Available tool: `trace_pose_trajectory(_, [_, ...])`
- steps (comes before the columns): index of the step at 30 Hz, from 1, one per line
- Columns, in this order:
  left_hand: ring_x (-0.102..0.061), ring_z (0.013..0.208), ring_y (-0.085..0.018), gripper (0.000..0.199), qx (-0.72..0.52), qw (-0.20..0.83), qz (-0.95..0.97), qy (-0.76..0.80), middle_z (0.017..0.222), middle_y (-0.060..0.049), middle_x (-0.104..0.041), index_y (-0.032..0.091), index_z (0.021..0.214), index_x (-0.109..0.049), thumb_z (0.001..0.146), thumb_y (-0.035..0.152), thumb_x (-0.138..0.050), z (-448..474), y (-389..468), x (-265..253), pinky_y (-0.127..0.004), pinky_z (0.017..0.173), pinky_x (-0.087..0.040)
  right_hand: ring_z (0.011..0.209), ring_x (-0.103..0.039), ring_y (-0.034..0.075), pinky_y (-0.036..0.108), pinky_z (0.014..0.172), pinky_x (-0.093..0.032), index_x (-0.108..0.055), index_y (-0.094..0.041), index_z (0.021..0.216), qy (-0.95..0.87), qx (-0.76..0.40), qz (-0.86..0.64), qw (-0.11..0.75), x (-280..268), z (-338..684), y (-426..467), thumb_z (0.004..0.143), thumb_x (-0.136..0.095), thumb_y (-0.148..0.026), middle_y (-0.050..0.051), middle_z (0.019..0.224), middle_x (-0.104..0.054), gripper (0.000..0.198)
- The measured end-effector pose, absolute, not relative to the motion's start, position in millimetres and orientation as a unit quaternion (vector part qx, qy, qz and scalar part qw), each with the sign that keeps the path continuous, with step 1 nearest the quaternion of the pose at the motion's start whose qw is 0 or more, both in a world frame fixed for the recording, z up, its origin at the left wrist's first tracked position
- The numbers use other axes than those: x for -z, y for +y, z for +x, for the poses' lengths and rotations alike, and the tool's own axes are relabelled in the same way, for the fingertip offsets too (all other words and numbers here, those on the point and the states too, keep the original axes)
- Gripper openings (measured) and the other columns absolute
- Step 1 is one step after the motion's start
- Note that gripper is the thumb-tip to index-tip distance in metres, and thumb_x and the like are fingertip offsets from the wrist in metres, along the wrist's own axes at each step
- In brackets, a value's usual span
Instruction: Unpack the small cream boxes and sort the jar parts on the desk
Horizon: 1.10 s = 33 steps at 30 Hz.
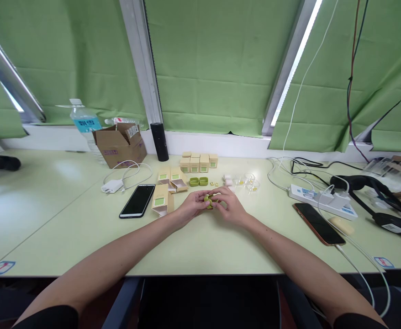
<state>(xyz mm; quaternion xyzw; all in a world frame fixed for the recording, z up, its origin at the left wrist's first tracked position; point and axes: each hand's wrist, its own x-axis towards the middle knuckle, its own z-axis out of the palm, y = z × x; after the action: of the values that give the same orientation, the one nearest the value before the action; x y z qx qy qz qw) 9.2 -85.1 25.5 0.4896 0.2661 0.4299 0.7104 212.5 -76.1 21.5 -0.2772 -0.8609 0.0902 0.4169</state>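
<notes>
Over the middle of the table, my left hand point(191, 204) and my right hand point(230, 204) meet with bent fingers. Between them they hold a small olive-green plastic piece point(208, 201), partly covered by the fingers; its exact kind does not show. Just beyond my hands lies an opened olive-green case point(199, 181) with two compartments. Beside it are tiny yellowish pieces point(213, 184). Several clear containers with yellow bits point(246, 180) and small white pieces point(227, 179) lie farther right. Left of my left hand is an opened cardboard packet point(160, 199) with a green label.
Small beige boxes point(199, 163) stand grouped behind the case. A black phone point(137, 201) lies left, near a white charger point(113, 185) and a brown carton point(121, 146). At right are another phone point(319, 224), a power strip point(323, 201) and a black headset point(375, 205).
</notes>
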Motion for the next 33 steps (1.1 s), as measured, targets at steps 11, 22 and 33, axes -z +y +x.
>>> trace_pose_trajectory(11, [-0.073,0.102,-0.025,0.051,-0.409,0.681,0.543,0.273,0.114,-0.014,-0.076,0.013,0.114,-0.076,0.069,0.03,-0.092,9.0,-84.6,-28.7,-0.038,0.096,-0.054,0.101,-0.063,0.025,0.048,0.088,-0.058,-0.073,-0.024,0.085,-0.864,-0.096,-0.279,0.407,-21.5,213.5,-72.1,0.087,-0.068,-0.01,0.006,0.104,-0.074,0.015])
trace_pose_trajectory(22, [-0.067,0.085,-0.02,0.043,-0.455,0.557,0.587,0.372,0.103,-0.009,-0.069,0.018,0.108,-0.069,0.07,0.027,-0.086,6.8,-82.8,-32.1,-0.031,0.072,-0.051,0.1,-0.062,0.025,0.041,0.08,-0.056,-0.076,-0.026,0.088,-0.78,-0.061,-0.365,0.504,-63.4,239.3,-50.0,0.093,-0.066,-0.025,0.007,0.098,-0.07,0.011])
trace_pose_trajectory(33, [-0.061,0.092,-0.032,0.011,-0.414,0.169,0.762,0.468,0.084,-0.007,-0.07,0.024,0.07,-0.067,0.072,0.017,-0.076,-10.0,-78.2,-53.8,-0.044,0.094,-0.039,0.098,-0.067,0.024,0.039,0.095,-0.035,-0.08,-0.018,0.087,-0.805,0.055,-0.582,0.097,-78.3,198.6,30.6,0.086,-0.063,-0.01,0.012,0.095,-0.08,0.018])
